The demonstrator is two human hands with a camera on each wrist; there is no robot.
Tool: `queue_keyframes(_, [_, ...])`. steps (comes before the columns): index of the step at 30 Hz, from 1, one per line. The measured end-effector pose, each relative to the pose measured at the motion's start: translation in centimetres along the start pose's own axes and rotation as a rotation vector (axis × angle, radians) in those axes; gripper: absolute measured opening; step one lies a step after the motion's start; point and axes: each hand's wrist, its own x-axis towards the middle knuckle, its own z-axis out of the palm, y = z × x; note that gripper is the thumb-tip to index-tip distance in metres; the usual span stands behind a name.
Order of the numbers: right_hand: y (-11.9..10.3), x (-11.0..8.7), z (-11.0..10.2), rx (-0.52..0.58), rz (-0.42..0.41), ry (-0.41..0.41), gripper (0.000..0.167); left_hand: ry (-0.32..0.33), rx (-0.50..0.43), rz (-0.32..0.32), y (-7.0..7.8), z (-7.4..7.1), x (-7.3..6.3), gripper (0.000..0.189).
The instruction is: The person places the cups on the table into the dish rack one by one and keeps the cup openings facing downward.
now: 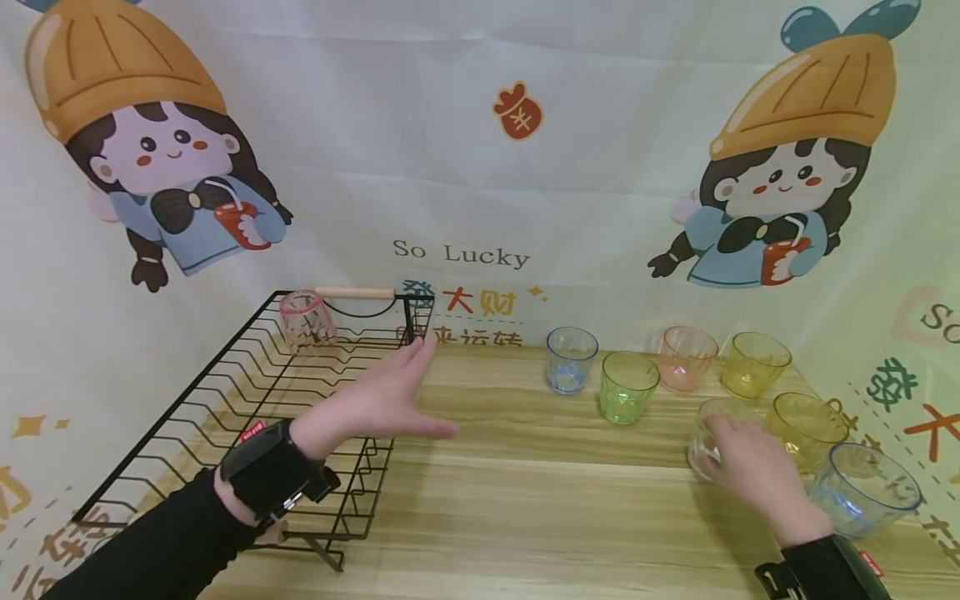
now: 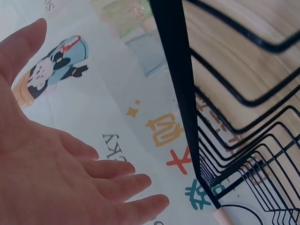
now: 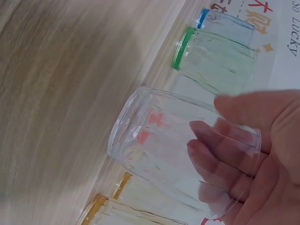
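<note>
A clear drinking glass [image 3: 164,136] is held near its rim by my right hand [image 1: 757,471], thumb on one side and fingers seen through the glass. Its base is close to the table; whether it touches cannot be made out. Beside it are two yellow glasses [image 1: 806,429] and a blue-rimmed glass [image 1: 862,492]. A green glass [image 1: 628,387] and a pink glass [image 1: 686,358] stand behind it. Over the right side of the black wire rack [image 1: 217,417], my left hand [image 1: 375,396] is spread and holds nothing. One pink-rimmed glass [image 1: 307,321] sits upside down at the rack's far end.
Another blue glass [image 1: 572,358] stands near the back of the wooden table [image 1: 525,517]. A printed cloth [image 1: 450,150] hangs behind and along the sides. The rack has a pale wooden handle [image 1: 356,292] at its far end.
</note>
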Motion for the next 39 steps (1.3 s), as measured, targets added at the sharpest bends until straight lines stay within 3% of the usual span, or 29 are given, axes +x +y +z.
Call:
queue_keyframes(4, [-0.1, -0.1, -0.1, -0.014, 0.008, 0.005, 0.013, 0.014, 0.008, 0.033, 0.5, 0.4, -0.2, 0.125])
queue_keyframes(10, [-0.3, -0.3, -0.1, -0.015, 0.027, 0.006, 0.008, 0.029, 0.011, 0.072, 1.2, 0.8, -0.4, 0.123])
queue_keyframes(24, [-2.6, -0.5, -1.3, 0.055, -0.029, 0.12, 0.018, 0.026, -0.019, 0.112, 2.3, 1.5, -0.6, 0.124])
queue_keyframes(39, [-4.8, 0.5, -2.3, 0.161, -0.046, 0.091, 0.019, 0.061, -0.069, 0.147, 4.3, 1.1, -0.5, 0.125])
